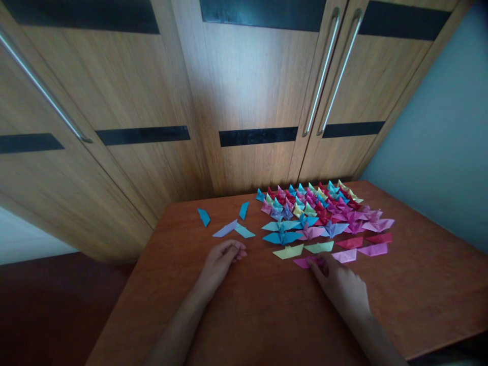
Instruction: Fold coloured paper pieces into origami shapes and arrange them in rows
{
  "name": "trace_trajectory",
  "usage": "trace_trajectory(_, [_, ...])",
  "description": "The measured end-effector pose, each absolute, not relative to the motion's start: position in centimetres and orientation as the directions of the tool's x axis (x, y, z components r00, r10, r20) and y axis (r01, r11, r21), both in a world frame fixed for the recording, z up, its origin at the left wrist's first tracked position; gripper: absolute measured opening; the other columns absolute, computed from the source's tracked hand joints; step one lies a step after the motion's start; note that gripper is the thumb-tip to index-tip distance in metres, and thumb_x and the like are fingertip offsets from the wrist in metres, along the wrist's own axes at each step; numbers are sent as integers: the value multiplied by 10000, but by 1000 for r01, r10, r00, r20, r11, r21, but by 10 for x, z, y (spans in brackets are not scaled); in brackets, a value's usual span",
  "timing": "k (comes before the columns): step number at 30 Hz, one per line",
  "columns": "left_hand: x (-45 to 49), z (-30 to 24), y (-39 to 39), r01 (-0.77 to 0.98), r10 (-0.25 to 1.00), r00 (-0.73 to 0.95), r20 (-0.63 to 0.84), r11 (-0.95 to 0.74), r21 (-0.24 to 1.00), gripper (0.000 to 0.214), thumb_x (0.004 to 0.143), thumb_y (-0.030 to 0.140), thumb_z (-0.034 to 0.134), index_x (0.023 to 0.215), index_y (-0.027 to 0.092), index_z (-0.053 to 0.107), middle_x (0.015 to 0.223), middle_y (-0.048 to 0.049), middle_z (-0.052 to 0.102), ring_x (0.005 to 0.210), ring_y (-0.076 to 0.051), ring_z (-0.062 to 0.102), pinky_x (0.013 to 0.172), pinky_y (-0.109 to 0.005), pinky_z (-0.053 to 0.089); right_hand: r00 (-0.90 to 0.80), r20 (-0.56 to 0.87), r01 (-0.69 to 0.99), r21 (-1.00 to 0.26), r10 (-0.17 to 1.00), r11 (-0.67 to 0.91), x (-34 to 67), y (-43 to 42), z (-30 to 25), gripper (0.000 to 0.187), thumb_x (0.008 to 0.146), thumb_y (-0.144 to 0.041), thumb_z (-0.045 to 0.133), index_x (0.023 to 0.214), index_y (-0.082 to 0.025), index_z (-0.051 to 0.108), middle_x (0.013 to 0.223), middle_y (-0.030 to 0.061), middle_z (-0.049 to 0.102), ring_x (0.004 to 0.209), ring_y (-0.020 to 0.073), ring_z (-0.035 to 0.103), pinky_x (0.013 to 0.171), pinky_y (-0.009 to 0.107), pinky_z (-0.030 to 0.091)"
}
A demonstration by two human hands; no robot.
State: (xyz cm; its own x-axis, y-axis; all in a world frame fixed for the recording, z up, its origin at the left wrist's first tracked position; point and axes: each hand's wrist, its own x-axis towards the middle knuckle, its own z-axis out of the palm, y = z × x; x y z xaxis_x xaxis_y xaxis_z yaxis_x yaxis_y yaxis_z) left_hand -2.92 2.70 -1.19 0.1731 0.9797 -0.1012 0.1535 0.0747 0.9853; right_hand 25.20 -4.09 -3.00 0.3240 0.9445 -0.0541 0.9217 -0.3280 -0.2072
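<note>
My left hand (222, 260) rests on the brown wooden table (267, 315) with its fingers curled in, holding nothing that I can see. Just beyond it lie a lilac folded paper piece (224, 229) and a teal one (244, 232). My right hand (338, 282) lies on the table with its fingertips touching a magenta folded paper boat (305, 262), the nearest piece of a spread of coloured origami. A yellow boat (288, 251) and a green one (319, 247) lie just behind it.
Several rows of small origami pieces (312, 206) in blue, pink, red and yellow fill the table's far right. Two blue folded pieces (204, 217) lie apart at the far left. Wooden wardrobe doors (247, 101) with metal handles stand behind the table.
</note>
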Motion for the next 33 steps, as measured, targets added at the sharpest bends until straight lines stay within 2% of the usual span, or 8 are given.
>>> trace_trajectory(13, [-29, -14, 28, 160, 979, 169, -118, 90, 983, 253, 807, 366, 517, 820, 155, 656, 774, -48, 685, 704, -153, 596, 652, -244, 441, 292, 111, 918, -310, 950, -246, 248, -42, -30, 327, 892, -502, 394, 1047, -281, 578, 783, -6, 685, 670, 196, 647, 522, 247, 340])
trace_trajectory(16, [-30, -15, 29, 156, 980, 169, -106, 80, 985, 258, 806, 372, 520, 816, 156, 660, 772, -48, 685, 699, -153, 596, 654, -245, 444, 274, 96, 927, -291, 957, -237, 242, -38, -25, 321, 891, -488, 399, 1066, -288, 578, 801, 2, 689, 676, 196, 650, 519, 244, 342])
trace_trajectory(22, [-31, -16, 29, 151, 977, 190, -99, 71, 986, 253, 820, 361, 520, 823, 157, 669, 760, -45, 683, 689, -148, 588, 651, -244, 443, 261, -29, 939, -225, 965, -261, 242, -37, -25, 328, 884, -451, 390, 1124, -317, 569, 919, 28, 696, 779, 241, 661, 555, 270, 388])
trace_trajectory(33, [-31, -18, 31, 172, 975, 198, -105, 70, 983, 243, 815, 355, 527, 826, 156, 666, 765, -45, 683, 704, -152, 592, 665, -247, 450, 249, -37, 940, -229, 968, -251, 245, -38, -26, 350, 882, -436, 397, 1164, -316, 567, 935, 36, 695, 812, 238, 663, 585, 275, 421])
